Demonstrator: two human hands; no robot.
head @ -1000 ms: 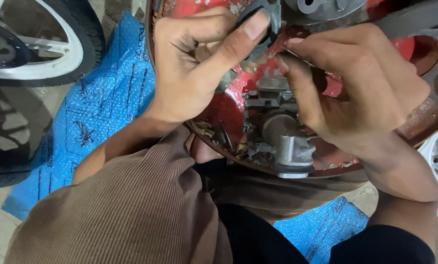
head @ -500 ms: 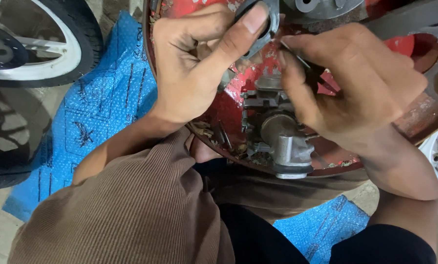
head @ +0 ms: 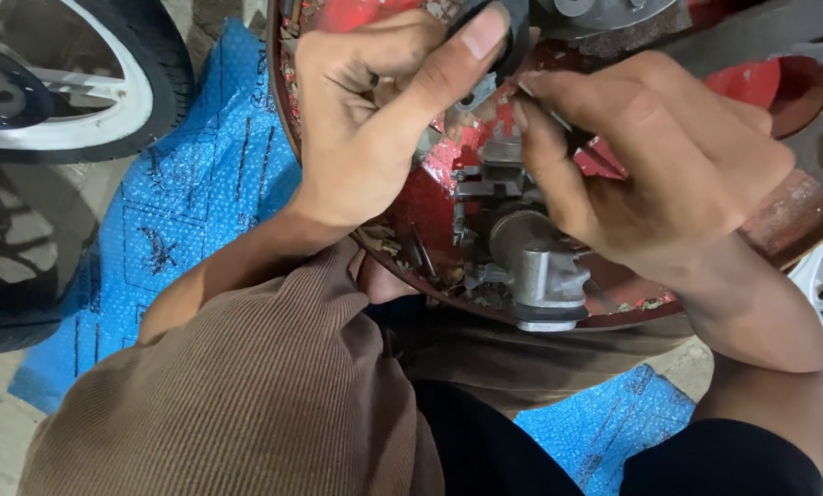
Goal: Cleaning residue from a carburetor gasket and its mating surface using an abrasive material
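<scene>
Mat: blue sheet (head: 200,193) on the floor, left and lower centre of the frame, under the work.
Wheel: tyre with white rim (head: 81,83), upper left, well apart from both hands.
Pan: round red pan (head: 430,197), rusted at the rim, centre to upper right, resting by the knees.
Knee: brown ribbed trouser leg (head: 246,395), lower left, touching the pan's near rim.
Casting: grey metal part (head: 535,257) in the pan, centre frame, long axis running top to bottom of the frame; it lies below both hands.
Left hand: left hand (head: 375,119), upper centre, curled, thumb pressed on a black ring (head: 512,37) at the top edge.
Right hand: right hand (head: 641,165), upper right of centre, fingertips pressed together on a thin dark tool (head: 558,124); tool's tip hidden.
Key relation: the casting's top end sits just beneath the right fingertips, which are nearer than the left; the left hand stands above and to its left.
</scene>
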